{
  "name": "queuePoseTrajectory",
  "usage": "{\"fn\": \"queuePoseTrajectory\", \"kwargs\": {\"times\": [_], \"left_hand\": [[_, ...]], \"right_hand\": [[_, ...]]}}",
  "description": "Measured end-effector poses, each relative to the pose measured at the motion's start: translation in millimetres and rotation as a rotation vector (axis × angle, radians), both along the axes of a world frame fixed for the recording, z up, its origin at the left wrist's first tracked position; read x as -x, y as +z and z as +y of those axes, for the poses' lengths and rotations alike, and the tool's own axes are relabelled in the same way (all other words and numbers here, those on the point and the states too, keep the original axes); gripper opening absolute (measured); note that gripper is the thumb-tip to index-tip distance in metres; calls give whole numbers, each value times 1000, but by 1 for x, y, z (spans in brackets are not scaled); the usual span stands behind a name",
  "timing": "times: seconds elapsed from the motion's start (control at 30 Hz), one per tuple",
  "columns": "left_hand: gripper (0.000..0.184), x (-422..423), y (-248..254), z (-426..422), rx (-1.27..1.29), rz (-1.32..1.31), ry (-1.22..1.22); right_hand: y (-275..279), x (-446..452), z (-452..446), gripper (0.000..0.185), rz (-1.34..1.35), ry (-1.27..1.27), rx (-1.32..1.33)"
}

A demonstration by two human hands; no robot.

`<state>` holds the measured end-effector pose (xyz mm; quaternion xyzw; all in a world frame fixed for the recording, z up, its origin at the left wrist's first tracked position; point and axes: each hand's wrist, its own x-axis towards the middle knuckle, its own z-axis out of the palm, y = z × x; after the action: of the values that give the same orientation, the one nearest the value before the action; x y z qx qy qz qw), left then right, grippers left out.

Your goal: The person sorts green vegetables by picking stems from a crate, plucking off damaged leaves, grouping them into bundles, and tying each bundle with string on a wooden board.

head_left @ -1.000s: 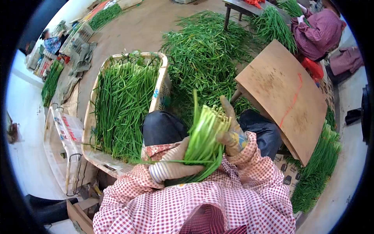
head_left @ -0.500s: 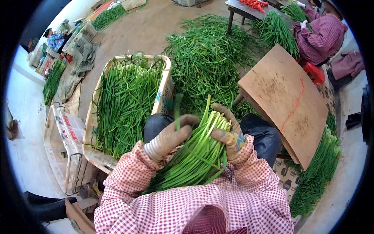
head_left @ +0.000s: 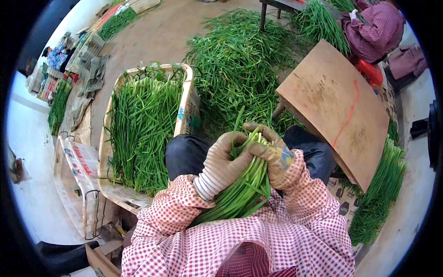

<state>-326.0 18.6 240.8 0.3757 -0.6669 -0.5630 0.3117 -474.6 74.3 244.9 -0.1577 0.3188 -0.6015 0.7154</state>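
A bunch of long green stalks (head_left: pixel 244 191) lies over my lap, its pale ends pointing away from me. My gloved left hand (head_left: pixel 226 161) is closed on the left side of the bunch near the pale ends. Around the right side of the same ends, my gloved right hand (head_left: pixel 273 154) is wrapped, with its thumb over the stalks. One loose leaf sticks up between the two hands. Left of my knees stands a cream plastic crate (head_left: pixel 187 92), filled with similar green stalks (head_left: pixel 145 124).
A loose green heap (head_left: pixel 240 69) covers the floor ahead. On the right is a tilted brown board (head_left: pixel 337 111) with a red string (head_left: pixel 348 115); more bunches (head_left: pixel 378 198) lie beyond it. A co-worker (head_left: pixel 376 30) sits at the upper right. Empty-looking crate (head_left: pixel 76 184) at left.
My left hand has moved from beneath the bunch, off it, then back onto it near the pale ends. My right hand has stayed around the bunch. The view has shifted slightly.
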Motion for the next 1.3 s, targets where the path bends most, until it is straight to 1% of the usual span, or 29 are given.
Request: {"fn": "queuePoseTrajectory", "kwargs": {"times": [0.03, 0.07, 0.13, 0.23, 0.27, 0.3, 0.37, 0.4, 0.43, 0.5, 0.53, 0.57, 0.63, 0.67, 0.77, 0.8, 0.83, 0.87, 0.9, 0.97, 1.0, 1.03, 1.1, 1.13, 1.17, 1.2, 1.23, 1.27, 1.3], "left_hand": [[25, 0, 2, -2, 2, -4, -7], [24, -1, 3, -5, -159, 43, -20], [22, -3, 10, -9, -457, 161, -35], [19, -7, 5, -17, -496, 219, -40], [13, -7, 7, -16, -477, 168, -15], [13, -10, 9, -19, -477, 167, -15], [13, -18, 16, -26, -293, -29, -237], [13, -16, 27, -25, -316, -89, -227], [13, -18, 26, -25, -316, -90, -227], [22, -25, 19, -23, -269, -157, -367], [25, -23, 15, -18, -357, -70, -356], [25, -24, 16, -18, -357, -70, -355], [26, -23, 22, -16, -468, -13, -434], [27, -23, 22, -13, -469, -35, -430], [27, -23, 10, -7, -464, -34, -397], [27, -23, 4, -5, -467, -32, -394], [26, -23, -3, 0, -538, 23, -307], [25, -22, -10, 5, -611, 80, -216], [25, -21, -14, 12, -618, 87, -208], [29, -20, -23, 23, -561, 291, 148], [29, -19, -27, 26, -522, 355, 181], [29, -19, -28, 29, -528, 358, 188], [26, -17, -24, 32, -245, 437, 29], [29, -25, -15, 19, 103, 264, -228], [31, -23, -4, 14, 273, 220, -351], [32, -17, 17, 7, 467, 91, -540], [35, -12, 32, 1, 664, -43, -723], [35, -16, 16, 4, 779, 50, -638], [35, -19, 19, 4, 789, 64, -629]], "right_hand": [[-2, -2, -2, 49, 59, -25, -61], [-4, -7, -5, 38, 44, -100, -52], [-10, -5, -6, 36, 57, -105, -49], [-11, -7, -5, 31, 46, -151, -35], [-12, -7, -3, 30, 66, -168, -37], [-12, -6, -2, 28, 86, -183, -39], [-12, -3, 2, 27, 115, -185, -53], [-12, -2, 3, 25, 144, -188, -68], [-12, -2, 4, 25, 143, -188, -68], [-13, -2, 4, 25, 207, -171, -55], [-11, -1, 3, 29, 235, -129, -43], [-11, 1, 3, 29, 235, -129, -43], [-9, 5, 5, 33, 126, -19, 32], [-5, 8, 5, 35, 133, 17, 20], [-18, 11, 8, 35, 178, 4, 55], [-20, 8, 11, 26, 127, -47, 83], [-23, 5, 13, 26, 129, -42, 78], [-26, 4, 15, 25, 67, -94, 98], [-28, 3, 18, 24, 5, -147, 118], [-30, 4, 24, 22, 3, -143, 148], [-30, 4, 27, 21, 5, -166, 175], [-31, 5, 30, 20, 6, -190, 199], [-34, 6, 31, 19, 6, -188, 168], [-33, 7, 32, 19, 53, -234, 140], [-32, 7, 30, 19, 102, -281, 114], [-24, 4, 25, 21, 106, -338, 126], [-16, 8, 18, 21, 119, -336, 134], [-7, 15, 9, 19, 244, -342, 191], [4, 22, -2, 18, 370, -347, 250]]}}
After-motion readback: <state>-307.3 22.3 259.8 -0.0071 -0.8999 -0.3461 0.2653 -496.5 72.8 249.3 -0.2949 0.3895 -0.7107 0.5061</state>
